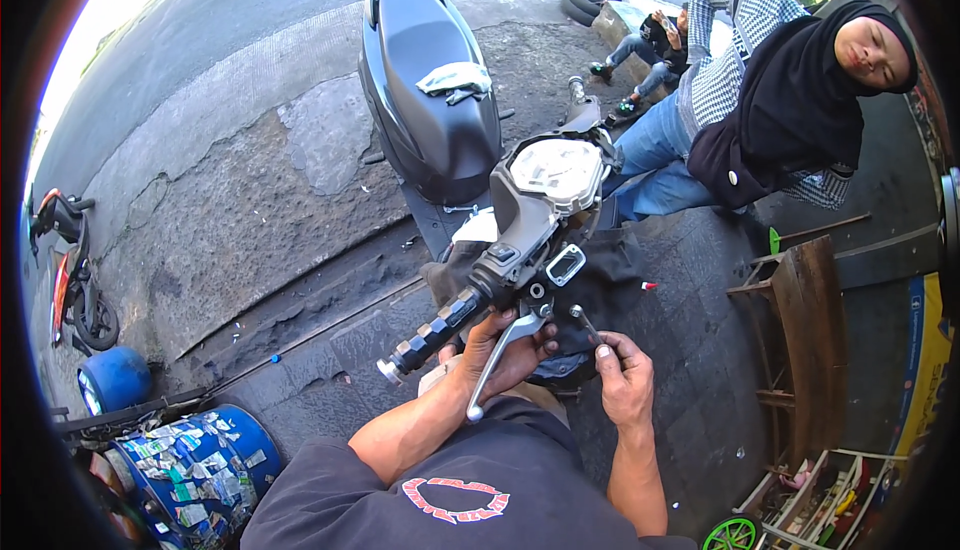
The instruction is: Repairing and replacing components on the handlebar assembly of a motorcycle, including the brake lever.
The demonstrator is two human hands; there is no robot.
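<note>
In the head view, a scooter's handlebar with a segmented grip crosses in front of me, below its instrument housing. My left hand is closed on the silver brake lever at its pivot end, under the bar; some fingers are hidden behind it. Just above sits an opened reservoir. My right hand pinches a small metal wrench, its head a little right of the lever's pivot. The scooter's black seat has a pale cloth on it.
A person in a black headscarf stands at the right; another sits beside stacked tyres. A wooden bench and a tool rack are at the right. A red scooter and blue drums are at the left.
</note>
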